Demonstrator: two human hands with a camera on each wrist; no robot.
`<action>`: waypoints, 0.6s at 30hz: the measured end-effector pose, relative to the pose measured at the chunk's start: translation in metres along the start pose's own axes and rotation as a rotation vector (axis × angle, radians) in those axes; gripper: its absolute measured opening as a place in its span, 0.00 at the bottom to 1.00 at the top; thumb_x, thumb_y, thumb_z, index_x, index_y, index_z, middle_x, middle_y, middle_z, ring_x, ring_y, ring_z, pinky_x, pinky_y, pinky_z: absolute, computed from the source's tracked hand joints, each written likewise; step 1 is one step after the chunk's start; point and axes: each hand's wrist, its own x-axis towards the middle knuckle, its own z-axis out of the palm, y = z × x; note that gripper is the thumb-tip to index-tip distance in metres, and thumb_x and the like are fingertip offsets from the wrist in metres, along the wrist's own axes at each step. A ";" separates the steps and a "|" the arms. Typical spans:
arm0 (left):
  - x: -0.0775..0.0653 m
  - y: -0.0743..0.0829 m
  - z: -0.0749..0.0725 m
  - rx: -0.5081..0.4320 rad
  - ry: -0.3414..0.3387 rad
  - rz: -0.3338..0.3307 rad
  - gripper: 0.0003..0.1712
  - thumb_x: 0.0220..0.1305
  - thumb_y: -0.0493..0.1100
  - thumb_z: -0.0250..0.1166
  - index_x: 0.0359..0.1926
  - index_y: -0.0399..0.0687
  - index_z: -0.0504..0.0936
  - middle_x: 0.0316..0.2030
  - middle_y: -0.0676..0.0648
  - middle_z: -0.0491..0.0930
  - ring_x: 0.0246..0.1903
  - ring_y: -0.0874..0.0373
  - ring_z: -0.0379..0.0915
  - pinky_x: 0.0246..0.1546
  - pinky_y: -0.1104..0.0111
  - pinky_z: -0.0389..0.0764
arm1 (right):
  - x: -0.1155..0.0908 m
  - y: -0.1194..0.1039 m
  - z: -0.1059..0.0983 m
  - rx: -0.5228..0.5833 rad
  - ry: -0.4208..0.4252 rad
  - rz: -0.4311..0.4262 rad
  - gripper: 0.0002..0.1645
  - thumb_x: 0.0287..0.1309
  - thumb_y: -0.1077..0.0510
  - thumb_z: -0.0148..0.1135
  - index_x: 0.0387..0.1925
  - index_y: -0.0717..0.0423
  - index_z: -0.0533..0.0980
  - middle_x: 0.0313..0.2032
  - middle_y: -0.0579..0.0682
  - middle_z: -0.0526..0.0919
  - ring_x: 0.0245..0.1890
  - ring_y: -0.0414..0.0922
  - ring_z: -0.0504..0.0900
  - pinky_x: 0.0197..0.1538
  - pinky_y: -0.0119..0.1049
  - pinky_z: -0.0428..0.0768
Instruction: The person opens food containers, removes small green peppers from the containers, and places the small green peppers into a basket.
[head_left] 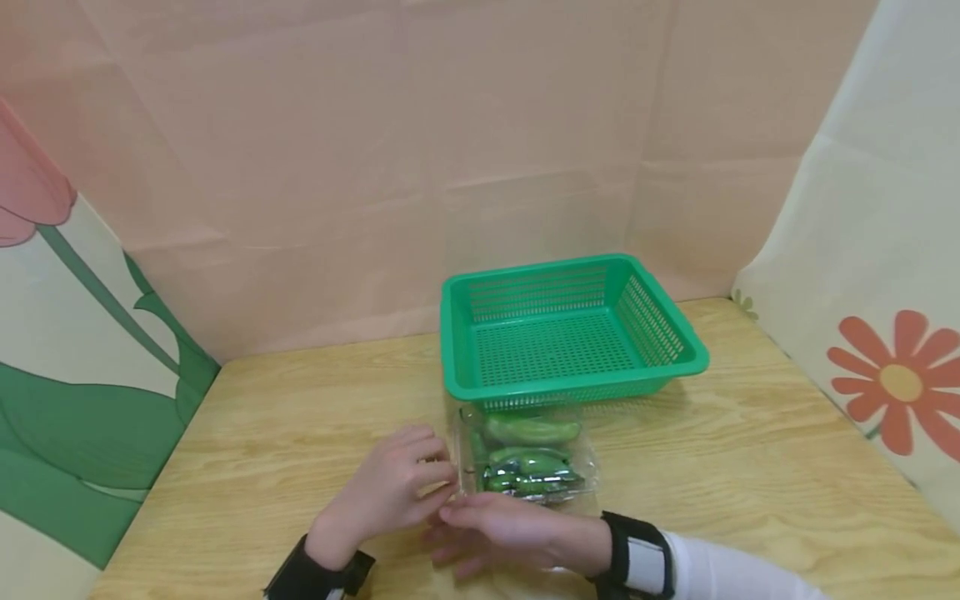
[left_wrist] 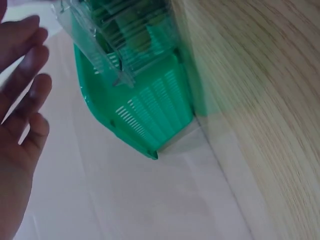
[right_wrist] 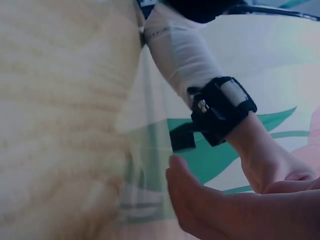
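Note:
A clear plastic box (head_left: 588, 467) of long green vegetables that look like peppers (head_left: 532, 430) lies on the wooden table. My left hand (head_left: 405, 479) is at the box's left side, its bent fingertips right at the edge. In the left wrist view the fingers of the left hand (left_wrist: 22, 95) are spread and loosely bent beside the clear plastic (left_wrist: 95, 40); the thumb is hidden, and I cannot tell whether it pinches the rim. My right hand (head_left: 502, 529) reaches across the box's near side, fingers extended, thumb tip close to the left hand.
A green slotted basket (head_left: 573, 385) with nothing in it stands just behind the box. Table surface (head_left: 322, 417) extends to the left and right. A pink cloth backdrop (head_left: 337, 167) and printed side panels (head_left: 847, 250) surround the table.

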 end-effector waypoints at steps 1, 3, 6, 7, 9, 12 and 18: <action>0.000 0.000 0.000 -0.024 -0.010 -0.005 0.07 0.44 0.44 0.74 0.26 0.56 0.84 0.27 0.61 0.77 0.29 0.68 0.68 0.33 0.82 0.72 | 0.000 0.001 0.000 0.012 -0.008 0.004 0.28 0.70 0.52 0.45 0.62 0.70 0.63 0.57 0.69 0.73 0.55 0.63 0.76 0.53 0.54 0.81; -0.001 0.000 -0.001 -0.071 -0.033 -0.027 0.07 0.44 0.44 0.75 0.26 0.56 0.84 0.27 0.61 0.78 0.30 0.69 0.69 0.34 0.82 0.73 | 0.000 0.003 -0.001 0.047 -0.031 0.020 0.30 0.70 0.51 0.45 0.63 0.69 0.61 0.58 0.70 0.72 0.55 0.63 0.76 0.53 0.55 0.80; -0.003 0.000 0.000 -0.118 -0.067 -0.054 0.06 0.46 0.45 0.74 0.27 0.57 0.85 0.28 0.62 0.79 0.31 0.70 0.70 0.36 0.83 0.73 | 0.000 0.005 -0.002 0.116 -0.068 0.053 0.32 0.70 0.51 0.45 0.65 0.69 0.57 0.58 0.71 0.71 0.55 0.62 0.76 0.56 0.56 0.78; -0.004 -0.001 0.000 -0.125 -0.079 -0.058 0.05 0.46 0.45 0.74 0.27 0.57 0.85 0.28 0.62 0.80 0.31 0.71 0.70 0.36 0.83 0.73 | 0.000 0.006 -0.002 0.140 -0.073 0.063 0.32 0.70 0.50 0.45 0.66 0.68 0.56 0.58 0.70 0.71 0.54 0.61 0.76 0.57 0.56 0.77; -0.004 -0.001 0.002 -0.128 -0.100 -0.056 0.05 0.47 0.46 0.73 0.27 0.58 0.85 0.28 0.63 0.80 0.31 0.71 0.71 0.37 0.84 0.73 | 0.000 0.007 -0.001 0.192 -0.073 0.086 0.33 0.69 0.50 0.45 0.66 0.67 0.56 0.58 0.68 0.72 0.53 0.56 0.77 0.59 0.54 0.76; -0.006 -0.002 0.004 -0.130 -0.131 -0.050 0.05 0.48 0.47 0.73 0.28 0.58 0.85 0.29 0.63 0.81 0.32 0.71 0.72 0.39 0.82 0.74 | 0.000 0.010 0.000 0.258 -0.045 0.110 0.31 0.69 0.50 0.44 0.66 0.65 0.57 0.57 0.64 0.74 0.51 0.51 0.78 0.60 0.49 0.77; -0.006 -0.001 0.004 -0.138 -0.180 -0.094 0.06 0.47 0.47 0.74 0.29 0.58 0.86 0.31 0.61 0.82 0.34 0.71 0.73 0.41 0.80 0.76 | -0.002 0.014 0.007 0.438 0.130 0.115 0.23 0.70 0.52 0.43 0.58 0.62 0.65 0.50 0.55 0.78 0.48 0.45 0.77 0.53 0.33 0.77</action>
